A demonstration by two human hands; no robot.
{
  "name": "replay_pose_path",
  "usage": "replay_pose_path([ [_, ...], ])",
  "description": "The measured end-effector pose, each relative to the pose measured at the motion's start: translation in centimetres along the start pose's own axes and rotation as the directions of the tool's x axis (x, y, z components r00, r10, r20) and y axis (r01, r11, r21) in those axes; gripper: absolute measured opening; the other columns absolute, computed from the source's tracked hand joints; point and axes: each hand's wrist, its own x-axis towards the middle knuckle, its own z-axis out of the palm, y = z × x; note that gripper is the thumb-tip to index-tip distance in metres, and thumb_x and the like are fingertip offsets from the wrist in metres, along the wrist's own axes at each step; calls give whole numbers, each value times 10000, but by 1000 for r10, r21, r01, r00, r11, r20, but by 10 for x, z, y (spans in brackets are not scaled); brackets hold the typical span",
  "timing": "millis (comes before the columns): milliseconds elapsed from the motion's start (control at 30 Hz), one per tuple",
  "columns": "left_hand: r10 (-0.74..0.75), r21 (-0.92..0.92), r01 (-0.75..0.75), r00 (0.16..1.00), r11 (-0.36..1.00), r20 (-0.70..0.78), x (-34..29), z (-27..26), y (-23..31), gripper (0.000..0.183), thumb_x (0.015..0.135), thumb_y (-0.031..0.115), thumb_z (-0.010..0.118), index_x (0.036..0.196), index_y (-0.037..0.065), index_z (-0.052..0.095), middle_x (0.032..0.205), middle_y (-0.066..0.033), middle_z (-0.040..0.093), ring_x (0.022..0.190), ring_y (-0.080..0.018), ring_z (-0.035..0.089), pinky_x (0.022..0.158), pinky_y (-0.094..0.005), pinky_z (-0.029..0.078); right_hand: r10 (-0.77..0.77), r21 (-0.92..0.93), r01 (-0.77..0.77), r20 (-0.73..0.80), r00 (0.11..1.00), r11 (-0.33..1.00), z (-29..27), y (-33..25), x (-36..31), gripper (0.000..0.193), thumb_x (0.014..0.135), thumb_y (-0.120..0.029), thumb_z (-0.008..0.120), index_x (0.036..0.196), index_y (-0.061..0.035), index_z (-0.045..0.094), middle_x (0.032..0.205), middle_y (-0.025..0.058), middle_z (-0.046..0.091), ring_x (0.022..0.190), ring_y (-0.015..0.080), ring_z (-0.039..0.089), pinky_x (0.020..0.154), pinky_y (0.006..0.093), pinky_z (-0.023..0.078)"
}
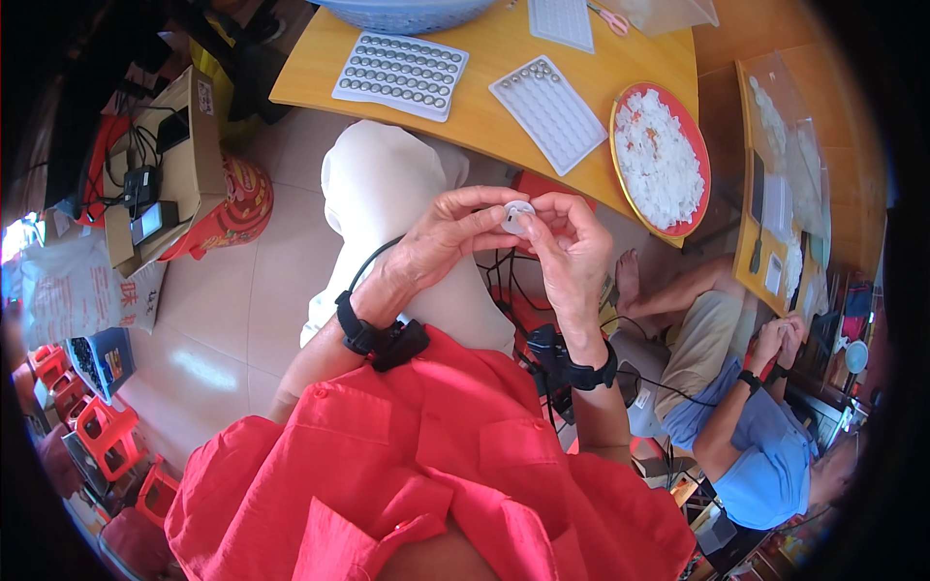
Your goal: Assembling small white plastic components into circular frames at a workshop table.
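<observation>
Pinching a small round white piece (518, 215) — left hand (448, 237) and right hand (572, 242) both gripping it with fingertips — just off the near edge of the wooden table (635, 63). Left, red printing marks a white sack (73, 295); yellow graphics, a red bucket (247, 201).

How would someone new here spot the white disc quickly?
From the red shirt at the bottom, look up to where the left hand and right hand meet. Between them they pinch a small white disc. Unlike the white pieces heaped on the red tray, it is held.
</observation>
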Motion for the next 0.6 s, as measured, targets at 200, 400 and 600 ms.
replay_pose_path([
  [200,57,118,-52,997,992,-43,-1,2,-1,224,887,86,522,1092,2,559,1072,-93,572,980,-181,575,864,-326,501,-96,-86,94,-20,995,992,4,3,-3,122,764,3,656,864,8,587,737,34,563,617,73,537,543,203,445],
  [400,142,222,-118,985,968,-99,0,5,-5,188,878,78,532,1042,-8,565,1018,-75,575,945,-164,576,860,-335,497,-161,-192,152,-33,986,969,8,5,-4,117,759,-3,658,853,4,589,730,41,560,610,93,542,538,227,438],
  [600,173,256,-132,974,958,-144,2,6,-6,183,872,72,542,1023,-28,568,1006,-103,572,947,-177,578,837,-317,509,16,-6,-16,-27,999,1000,7,8,-3,81,787,-1,631,853,6,586,743,15,561,616,57,518,545,193,423],
])
